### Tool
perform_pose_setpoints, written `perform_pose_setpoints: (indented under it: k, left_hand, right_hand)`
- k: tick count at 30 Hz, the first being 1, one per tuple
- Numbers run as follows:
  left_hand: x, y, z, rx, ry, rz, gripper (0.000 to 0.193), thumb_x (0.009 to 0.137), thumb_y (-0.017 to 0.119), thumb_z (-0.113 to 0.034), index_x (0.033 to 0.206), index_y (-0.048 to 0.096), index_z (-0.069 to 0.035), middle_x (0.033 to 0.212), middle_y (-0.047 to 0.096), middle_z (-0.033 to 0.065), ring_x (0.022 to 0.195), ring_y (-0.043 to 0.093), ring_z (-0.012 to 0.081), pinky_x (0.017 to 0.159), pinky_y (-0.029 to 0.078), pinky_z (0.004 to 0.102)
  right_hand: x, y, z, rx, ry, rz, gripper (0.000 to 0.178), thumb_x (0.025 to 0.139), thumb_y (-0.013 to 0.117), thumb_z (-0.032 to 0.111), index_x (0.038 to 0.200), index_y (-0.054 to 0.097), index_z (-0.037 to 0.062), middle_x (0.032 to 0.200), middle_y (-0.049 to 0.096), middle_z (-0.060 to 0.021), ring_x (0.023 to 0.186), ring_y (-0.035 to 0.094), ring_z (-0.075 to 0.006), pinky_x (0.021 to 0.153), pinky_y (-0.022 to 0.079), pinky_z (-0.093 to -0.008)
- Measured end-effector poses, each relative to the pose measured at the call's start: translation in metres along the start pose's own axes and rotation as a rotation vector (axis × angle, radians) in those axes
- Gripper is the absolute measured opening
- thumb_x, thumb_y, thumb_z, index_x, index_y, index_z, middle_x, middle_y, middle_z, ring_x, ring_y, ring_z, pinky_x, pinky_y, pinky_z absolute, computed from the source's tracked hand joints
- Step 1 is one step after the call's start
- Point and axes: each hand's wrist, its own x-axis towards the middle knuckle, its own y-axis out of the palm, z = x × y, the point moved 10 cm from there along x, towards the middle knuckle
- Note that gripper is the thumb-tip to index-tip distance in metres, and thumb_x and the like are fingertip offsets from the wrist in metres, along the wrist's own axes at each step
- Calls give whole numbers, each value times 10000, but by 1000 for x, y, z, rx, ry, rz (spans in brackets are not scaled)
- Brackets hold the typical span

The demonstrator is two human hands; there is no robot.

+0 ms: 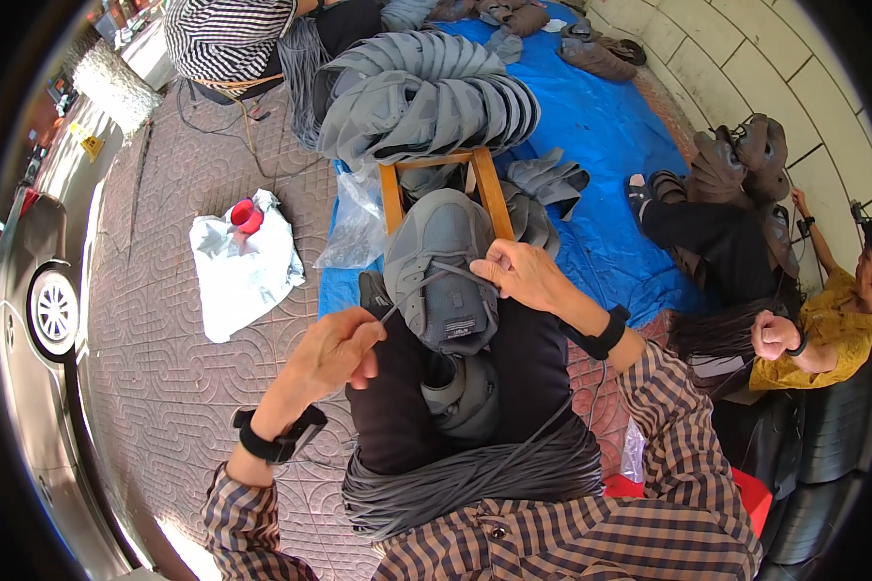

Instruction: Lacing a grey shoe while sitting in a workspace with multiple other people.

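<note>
A grey shoe upper (424, 228) rests in front of my knees, its tongue toward me. A grey shoelace (426, 280) runs across it, threaded at the eyelets. My left hand (331, 351), left of the upper, is closed with the lace running to its fingertips. At the upper's right side, my right hand (525, 275) pinches the lace between thumb and finger. Another grey shoe upper (467, 397) sits between my thighs. Across my lap lies a thick bundle of grey laces (475, 476).
Beyond the upper, a wooden stool frame (499, 208) stands by rows of stacked grey uppers (426, 116). A blue tarp (606, 136) spreads to the right, where another person (828, 339) sits by brown uppers (736, 160). A white bag (247, 266) with a red object lies left.
</note>
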Motion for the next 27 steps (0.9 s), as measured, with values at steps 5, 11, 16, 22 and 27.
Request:
perform_pose_setpoints:
  k: [5, 11, 16, 22, 27]
  left_hand:
    - [17, 42, -5, -506, -134, 222, 446, 1014, 411, -380, 973, 624, 9, 762, 668, 90, 620, 632, 156, 588, 499, 236]
    - [37, 12, 0, 22, 89, -44, 204, 958, 521, -176, 944, 641, -12, 657, 648, 65, 554, 622, 170, 532, 497, 293]
    - [14, -2, -53, 741, 413, -608, 151, 917, 532, -135, 922, 638, -28, 610, 621, 52, 525, 615, 162, 521, 487, 294]
    - [63, 39, -5, -599, -151, 0, 222, 929, 570, -243, 923, 642, -33, 735, 615, 23, 597, 569, 107, 500, 424, 246]
    - [72, 46, -19, -203, -61, 43, 164, 888, 610, -194, 895, 640, -33, 708, 612, 17, 579, 552, 116, 505, 415, 244]
  right_hand:
    - [-18, -2, 23, -49, -225, -188, 327, 807, 717, 312, 813, 574, 17, 814, 598, -129, 764, 603, -291, 669, 463, -380]
    - [-21, -28, 28, -27, -288, -319, 192, 793, 683, 140, 761, 546, 10, 652, 604, -101, 603, 625, -281, 570, 469, -391]
    - [-12, -20, 11, 234, -104, -105, 224, 824, 673, 164, 774, 563, -24, 673, 637, -102, 542, 653, -161, 528, 495, -292]
    - [-15, 0, 8, 427, -56, 84, 223, 856, 670, 195, 820, 595, -11, 673, 648, -76, 559, 645, -132, 520, 479, -264]
    - [-18, 6, 7, 465, -54, 113, 210, 910, 631, 184, 881, 613, -23, 672, 627, -67, 541, 586, -105, 507, 457, -239]
